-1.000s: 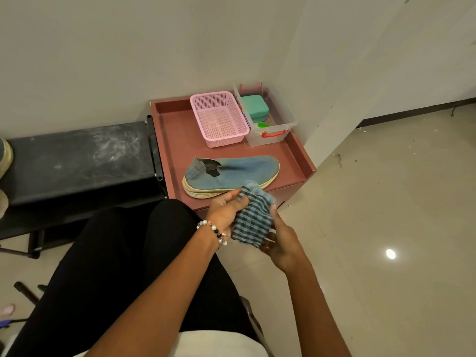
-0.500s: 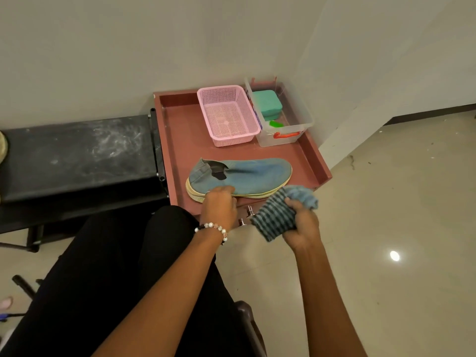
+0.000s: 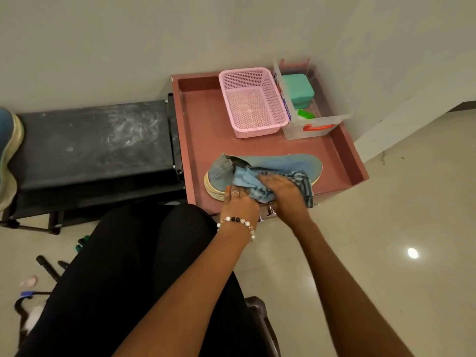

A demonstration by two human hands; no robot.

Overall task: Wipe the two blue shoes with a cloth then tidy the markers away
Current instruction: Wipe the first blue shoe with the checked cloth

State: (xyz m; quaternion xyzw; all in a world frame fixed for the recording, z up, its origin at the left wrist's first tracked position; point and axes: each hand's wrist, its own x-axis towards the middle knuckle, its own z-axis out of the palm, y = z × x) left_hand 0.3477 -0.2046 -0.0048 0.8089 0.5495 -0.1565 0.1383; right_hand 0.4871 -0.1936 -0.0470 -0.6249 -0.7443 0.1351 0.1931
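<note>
Shoe (image 3: 283, 164), blue and soft-topped with a pale ribbed sole, lies on its sole near the front edge of the reddish tray-topped counter (image 3: 203, 119), just ahead of your knees. Its long axis runs left to right, heel opening toward your left and toe toward your right. Your left hand (image 3: 238, 202) rests against the heel end at the sole, fingers (image 3: 233, 193) curled onto it to steady it. Your right hand (image 3: 280, 188) presses a striped blue cloth (image 3: 247, 180) onto the upper, fingers bent over the bunched fabric. The shoe looks light, and its fabric upper would likely give under pressure, so brace it at the firmer sole or heel. The cloth is limp and should be held gathered in the palm. A second blue shoe (image 3: 7, 140) sits at the far left on the black bench (image 3: 90, 140). No markers can be made out for certain
</note>
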